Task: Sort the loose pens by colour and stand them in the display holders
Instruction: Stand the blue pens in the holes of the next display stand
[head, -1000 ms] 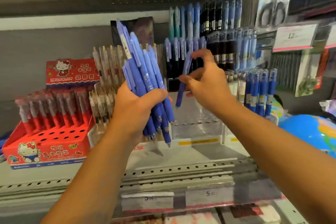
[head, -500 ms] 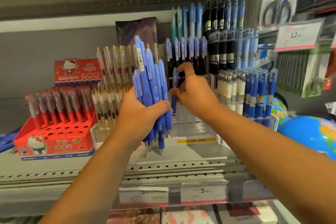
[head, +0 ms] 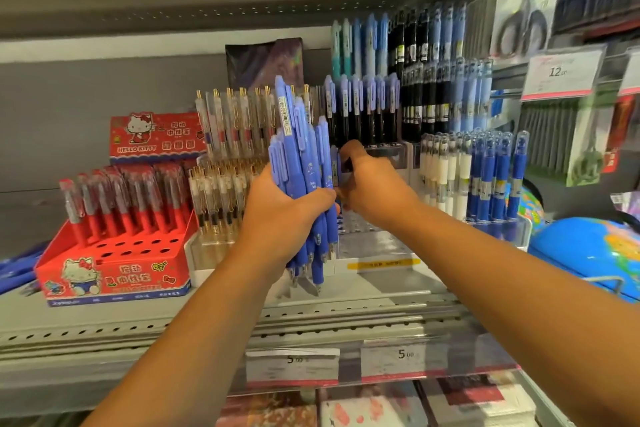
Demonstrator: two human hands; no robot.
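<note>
My left hand [head: 287, 218] grips a thick bundle of blue pens [head: 301, 156], held upright with the tips down, in front of the shelf. My right hand [head: 375, 184] sits just right of the bundle, its fingers pinched on a single blue pen [head: 335, 166] that is mostly hidden between hand and bundle. Behind and below my right hand stands a clear tiered display holder [head: 374, 232] whose front rows of holes show bare. Its back rows hold purple-blue capped pens [head: 363, 104].
A red Hello Kitty box [head: 114, 263] of red pens stands at the left. Clear pens with gold clips [head: 235, 121] stand beside it. White and blue pens [head: 485, 173] fill the holder at the right, next to a blue globe [head: 588, 253]. Price tags [head: 403, 355] line the shelf edge.
My right hand has come down and leftward with the single blue pen, from the upper pen rows to beside the bundle. My left hand has shifted slightly right with the bundle.
</note>
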